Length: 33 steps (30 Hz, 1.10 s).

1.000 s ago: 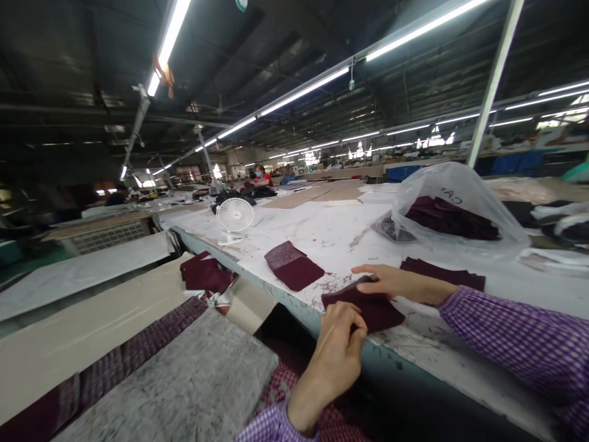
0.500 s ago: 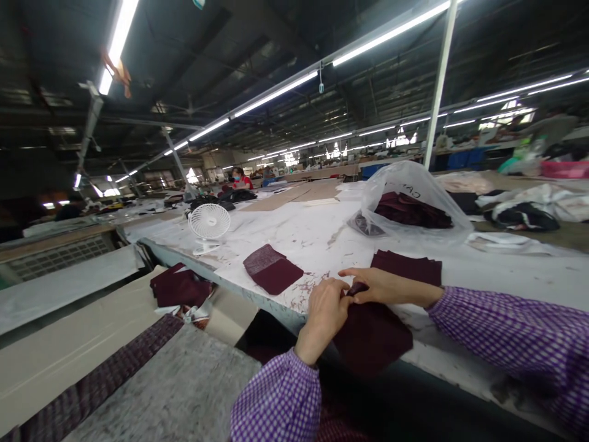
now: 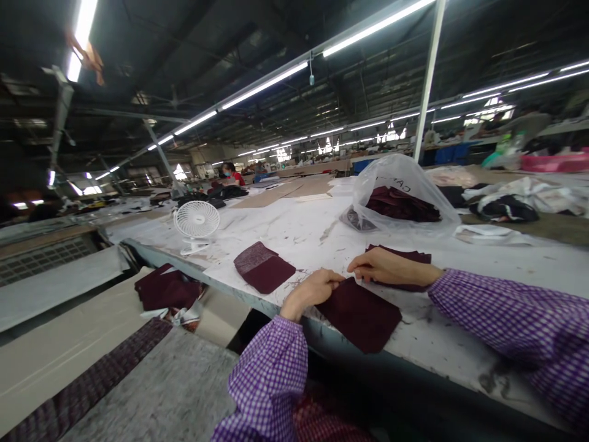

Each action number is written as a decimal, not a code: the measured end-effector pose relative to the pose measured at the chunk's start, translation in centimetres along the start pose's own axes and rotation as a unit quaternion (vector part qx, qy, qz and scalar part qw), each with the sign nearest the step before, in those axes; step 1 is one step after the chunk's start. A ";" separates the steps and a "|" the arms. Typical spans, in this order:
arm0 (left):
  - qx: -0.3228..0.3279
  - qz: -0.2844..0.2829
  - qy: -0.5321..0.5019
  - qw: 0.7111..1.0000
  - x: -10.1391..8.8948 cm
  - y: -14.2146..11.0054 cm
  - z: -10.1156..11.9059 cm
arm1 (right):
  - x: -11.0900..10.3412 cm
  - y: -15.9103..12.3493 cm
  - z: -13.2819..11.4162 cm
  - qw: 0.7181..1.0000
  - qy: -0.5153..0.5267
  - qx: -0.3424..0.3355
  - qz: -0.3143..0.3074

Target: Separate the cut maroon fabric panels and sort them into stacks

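A dark maroon fabric piece (image 3: 361, 316) lies at the table's front edge, its lower part over the edge. My left hand (image 3: 313, 290) is closed on its upper left edge, fingertips pinched near the top corner. Just right of that corner, my right hand (image 3: 384, 267) has its fingers curled together; what they pinch, if anything, is hidden. Behind the right hand lies a stack of maroon pieces (image 3: 416, 256), partly covered by the hand. Left of my hands rests another maroon piece (image 3: 271, 273) with a greyish patch.
A white fan (image 3: 197, 220) stands on the white-covered table (image 3: 276, 227). Farther back is a clear plastic bag (image 3: 391, 178) of maroon cloth. At the lower left, a maroon bundle (image 3: 168, 288) lies on a lower surface. A person in red (image 3: 237, 177) is far off.
The folded top edge of the maroon piece has opened out and the piece lies flatter. My hands have moved slightly apart, the right one off the fold. The view has shifted slightly.
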State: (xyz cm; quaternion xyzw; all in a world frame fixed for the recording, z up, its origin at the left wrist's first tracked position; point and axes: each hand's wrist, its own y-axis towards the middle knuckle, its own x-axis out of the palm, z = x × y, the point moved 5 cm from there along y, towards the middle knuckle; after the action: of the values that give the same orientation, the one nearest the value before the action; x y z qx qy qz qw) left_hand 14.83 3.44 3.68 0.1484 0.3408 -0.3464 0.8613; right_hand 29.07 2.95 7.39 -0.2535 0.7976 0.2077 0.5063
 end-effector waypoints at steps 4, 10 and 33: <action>-0.007 -0.032 -0.131 0.991 -1.3 -0.6 -0.7 | 0.1 0.1 -0.3 1.000 0.007 -0.002 0.006; -0.047 0.015 0.073 0.996 -1.7 -0.8 -0.4 | 0.3 0.4 0.4 1.000 -0.006 0.011 0.022; -0.024 0.161 0.316 0.934 0.8 -2.7 1.8 | 1.1 0.6 -0.2 0.985 -0.153 -0.070 0.028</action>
State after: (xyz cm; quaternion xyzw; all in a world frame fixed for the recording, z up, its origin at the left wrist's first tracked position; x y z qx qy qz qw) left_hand 14.28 0.22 4.35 0.2828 0.5753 -0.1296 0.7564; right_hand 28.15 3.06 6.54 -0.2313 0.7014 0.3129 0.5972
